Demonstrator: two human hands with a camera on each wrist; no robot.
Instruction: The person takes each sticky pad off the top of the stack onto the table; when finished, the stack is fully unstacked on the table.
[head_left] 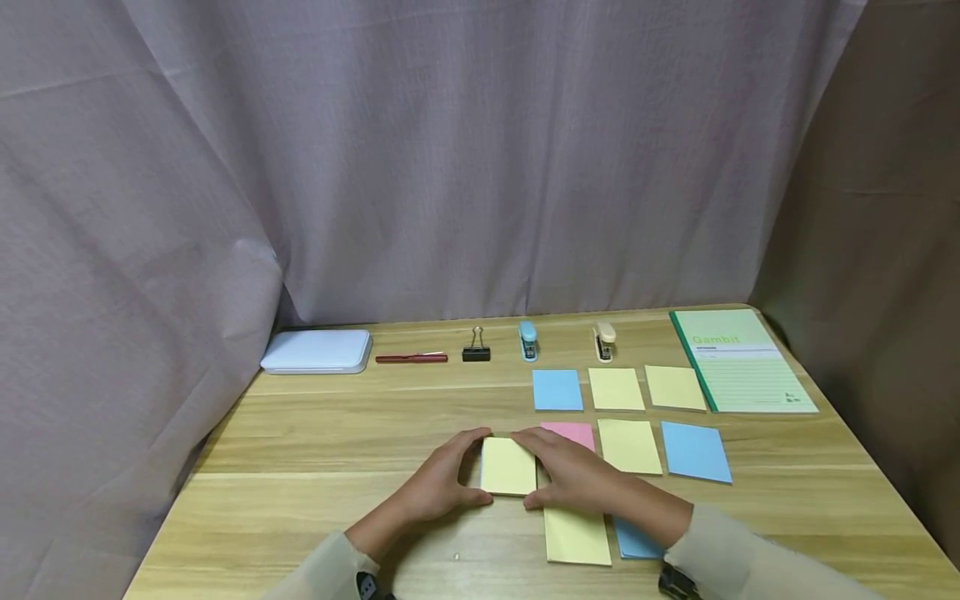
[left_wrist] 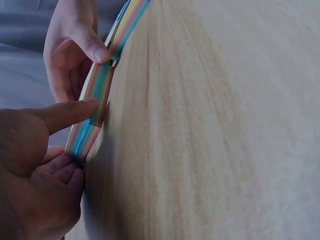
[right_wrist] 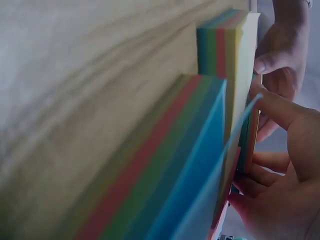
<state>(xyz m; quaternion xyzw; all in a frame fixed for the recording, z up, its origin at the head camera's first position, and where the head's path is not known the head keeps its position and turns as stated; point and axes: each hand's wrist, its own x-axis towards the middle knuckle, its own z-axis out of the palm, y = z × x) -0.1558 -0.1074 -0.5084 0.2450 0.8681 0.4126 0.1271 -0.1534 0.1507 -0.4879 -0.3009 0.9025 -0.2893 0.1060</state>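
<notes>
A yellow-topped sticky note pad [head_left: 508, 467] lies on the table between my two hands. My left hand [head_left: 438, 482] holds its left side, thumb at the near corner and fingers at the far one. From the right, my right hand [head_left: 581, 477] grips the same pad, its fingers at the far corner and thumb at the near. Striped layers of coloured paper show along the pad's edge [left_wrist: 100, 92] in the left wrist view. Partly under my right hand are a pink pad [head_left: 572, 433], a yellow pad [head_left: 577, 537] and a blue pad [head_left: 636, 542].
More sticky note pads, such as a blue one [head_left: 696, 452] and a yellow one [head_left: 628, 446], sit to the right. Along the back stand a white case [head_left: 317, 352], a red pen [head_left: 411, 358], a binder clip [head_left: 476, 353], two staplers [head_left: 528, 342] and a green notebook [head_left: 742, 367].
</notes>
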